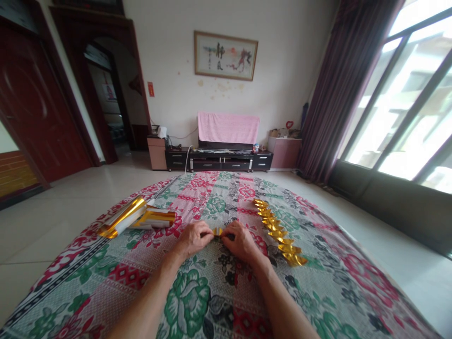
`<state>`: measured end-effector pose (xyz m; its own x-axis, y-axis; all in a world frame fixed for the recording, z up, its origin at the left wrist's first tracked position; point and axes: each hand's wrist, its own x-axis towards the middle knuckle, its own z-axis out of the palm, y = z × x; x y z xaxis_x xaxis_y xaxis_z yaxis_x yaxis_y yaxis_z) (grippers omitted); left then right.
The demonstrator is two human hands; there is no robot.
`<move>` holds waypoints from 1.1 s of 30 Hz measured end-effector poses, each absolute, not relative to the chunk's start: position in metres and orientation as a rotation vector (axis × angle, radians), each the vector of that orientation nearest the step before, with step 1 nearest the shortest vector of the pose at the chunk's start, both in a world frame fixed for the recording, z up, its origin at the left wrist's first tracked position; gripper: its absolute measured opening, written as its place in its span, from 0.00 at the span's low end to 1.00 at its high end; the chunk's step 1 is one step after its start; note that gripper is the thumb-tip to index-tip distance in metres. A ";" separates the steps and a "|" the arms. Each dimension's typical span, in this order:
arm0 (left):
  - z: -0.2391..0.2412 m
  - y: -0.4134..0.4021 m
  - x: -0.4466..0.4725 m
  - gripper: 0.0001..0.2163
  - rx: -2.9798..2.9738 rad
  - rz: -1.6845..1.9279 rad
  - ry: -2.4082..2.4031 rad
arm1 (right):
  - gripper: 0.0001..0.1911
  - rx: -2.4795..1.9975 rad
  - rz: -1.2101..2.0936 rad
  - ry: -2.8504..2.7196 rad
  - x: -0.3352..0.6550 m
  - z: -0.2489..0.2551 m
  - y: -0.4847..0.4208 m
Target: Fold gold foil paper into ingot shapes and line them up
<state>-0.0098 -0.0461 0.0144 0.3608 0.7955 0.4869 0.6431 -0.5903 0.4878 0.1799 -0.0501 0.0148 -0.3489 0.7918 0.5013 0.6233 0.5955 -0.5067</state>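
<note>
A small folded piece of gold foil paper [217, 232] is held over the middle of the patterned cloth. My left hand [196, 238] pinches its left end, fingers closed. On the other end, my right hand [240, 240] closes thumb and fingers the same way. Most of the piece is hidden by the fingertips. To the right of my hands, several folded gold paper ingots [277, 231] stand in a slanting row. Left of my hands lie curled gold foil sheets [155, 218] with pale undersides.
A flowered cloth [190, 301] covers the broad rounded surface before me. Beyond it stands a low black TV cabinet [221, 162] with a pink cloth [228, 127] draped above. A purple curtain [334, 84] and windows are on the right; a red door [35, 94] is on the left.
</note>
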 end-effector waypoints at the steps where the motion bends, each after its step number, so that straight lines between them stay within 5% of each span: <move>1: 0.013 -0.046 -0.011 0.05 2.426 1.040 1.284 | 0.08 -1.114 0.301 -2.086 0.180 0.014 -0.050; 33: 0.012 -0.042 -0.003 0.06 2.174 1.019 1.549 | 0.06 -1.257 0.265 -1.988 0.177 0.011 -0.046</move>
<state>-0.0032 -0.0422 0.0117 0.1749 0.9086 0.3792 0.7082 -0.3837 0.5927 0.1767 -0.0462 0.0110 -0.2310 0.8431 0.4856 0.6864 0.4949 -0.5328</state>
